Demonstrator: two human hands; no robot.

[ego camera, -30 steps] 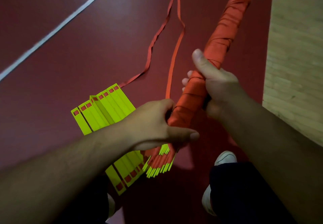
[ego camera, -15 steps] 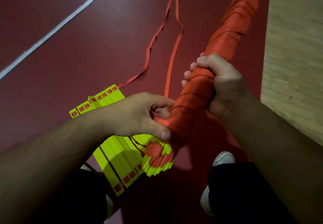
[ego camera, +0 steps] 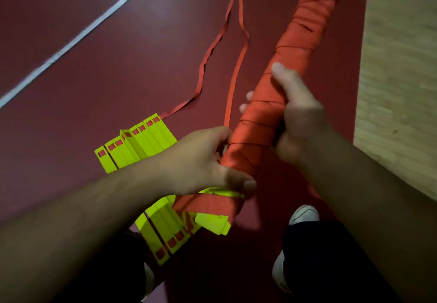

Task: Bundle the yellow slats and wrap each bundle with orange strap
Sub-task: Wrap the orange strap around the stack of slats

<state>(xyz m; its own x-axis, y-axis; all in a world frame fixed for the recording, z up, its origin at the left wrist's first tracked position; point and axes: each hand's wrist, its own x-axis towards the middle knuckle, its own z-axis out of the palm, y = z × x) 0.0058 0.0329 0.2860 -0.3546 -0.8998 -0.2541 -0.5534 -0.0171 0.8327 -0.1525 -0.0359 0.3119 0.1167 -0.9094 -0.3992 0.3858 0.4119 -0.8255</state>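
A long bundle of slats wrapped in orange strap point(ego camera: 298, 49) runs from the top right down to the centre. My right hand point(ego camera: 295, 118) grips it mid-length, thumb lying along the top. My left hand point(ego camera: 203, 160) grips the bundle's lower part, thumb across the wrap near the yellow slat ends point(ego camera: 212, 222) that stick out below. A fan of loose yellow slats point(ego camera: 137, 144) lies flat on the floor under my left forearm. Two loose runs of orange strap point(ego camera: 236, 71) trail away across the floor toward the top.
The floor is dark red with a white line point(ego camera: 78, 37) running diagonally at the upper left. A pale wood-look floor strip point(ego camera: 399, 78) borders the right. My white shoes point(ego camera: 302, 215) and dark trouser legs are at the bottom.
The bundle has been turned in my hands, so a wider yellow slat face shows at its lower end. My right thumb has come up along the top, and my left thumb has shifted lower.
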